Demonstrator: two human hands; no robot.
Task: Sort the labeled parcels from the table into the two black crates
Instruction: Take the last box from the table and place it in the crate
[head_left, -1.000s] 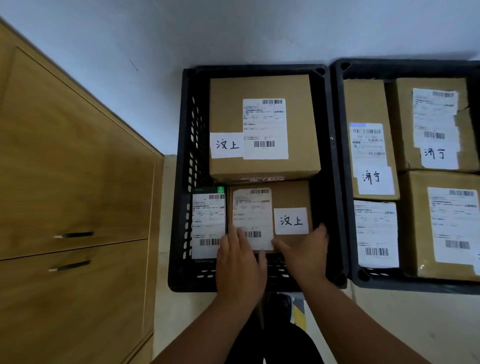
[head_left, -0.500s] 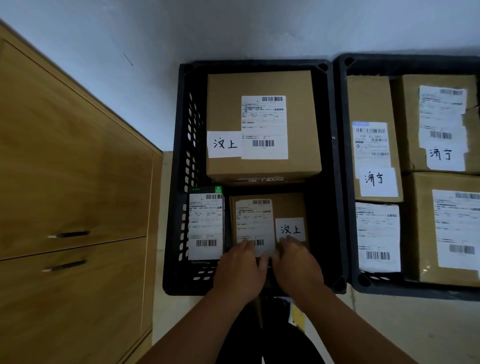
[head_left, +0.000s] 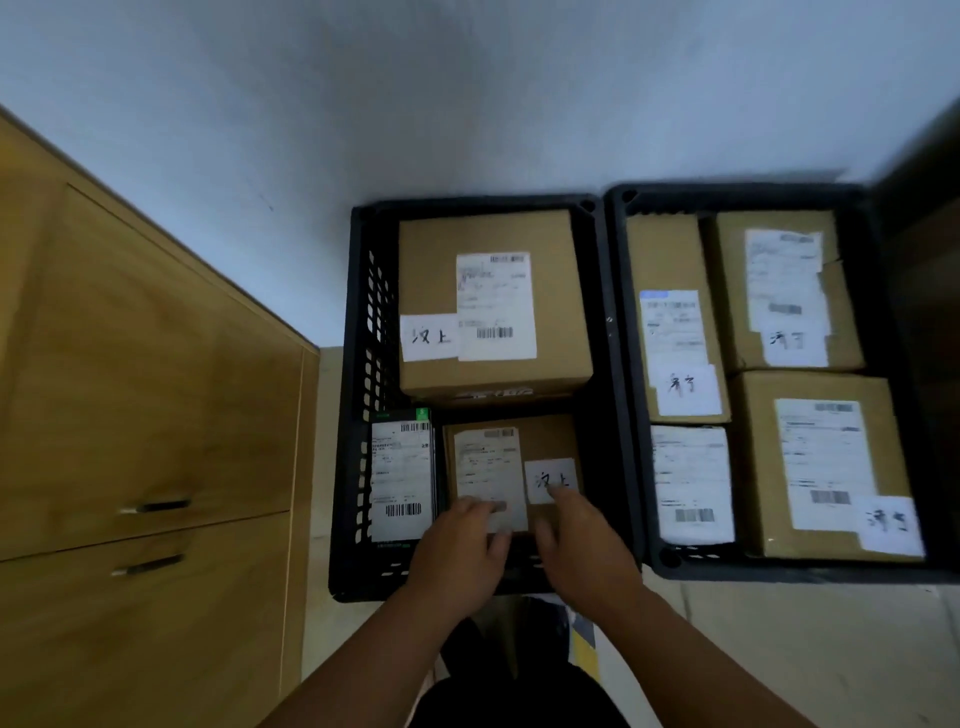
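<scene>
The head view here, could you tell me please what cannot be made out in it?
- Near edge of the small box: hidden under the left hand and right hand.
- Printed text on the shipping labels: blurred and too small.
- Right crate, far side: lost in a dark shape at the frame edge.
- Floor of the left crate: covered by parcels.

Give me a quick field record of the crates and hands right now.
left black plastic crate: three parcels: large cardboard box, small cardboard box, slim white-labelled parcel
right black plastic crate: four labelled parcels
left hand: fingers resting on small cardboard box, open
right hand: fingertips on same box's handwritten tag, open
grip: none closed
</scene>
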